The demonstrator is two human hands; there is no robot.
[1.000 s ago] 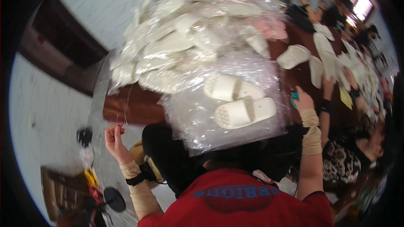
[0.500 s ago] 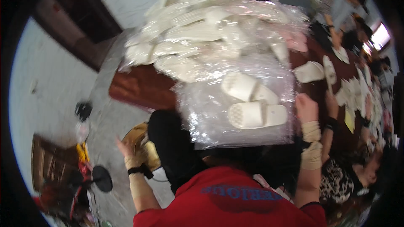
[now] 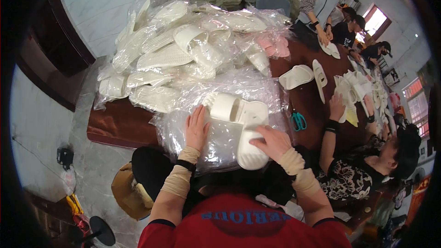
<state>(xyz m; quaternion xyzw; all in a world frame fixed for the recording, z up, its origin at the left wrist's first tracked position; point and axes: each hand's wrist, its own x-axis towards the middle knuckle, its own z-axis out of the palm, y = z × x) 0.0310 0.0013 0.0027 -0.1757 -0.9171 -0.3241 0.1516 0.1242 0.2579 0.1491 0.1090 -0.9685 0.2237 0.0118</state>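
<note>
gripping the near slipper (image 3: 251,157) in the right hand (image 3: 274,143); resting the left hand (image 3: 197,130) flat on plastic bags (image 3: 220,144), apart from the right, beside the far slipper (image 3: 224,106). having scissors (image 3: 298,121) on the table (image 3: 305,97) just beyond the right hand, bagged slippers (image 3: 167,53) ahead of both.

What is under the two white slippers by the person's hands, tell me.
Clear plastic spreads beneath and around the white slippers. What they cover directly, and whatever lies under the plastic, cannot be seen.
</note>
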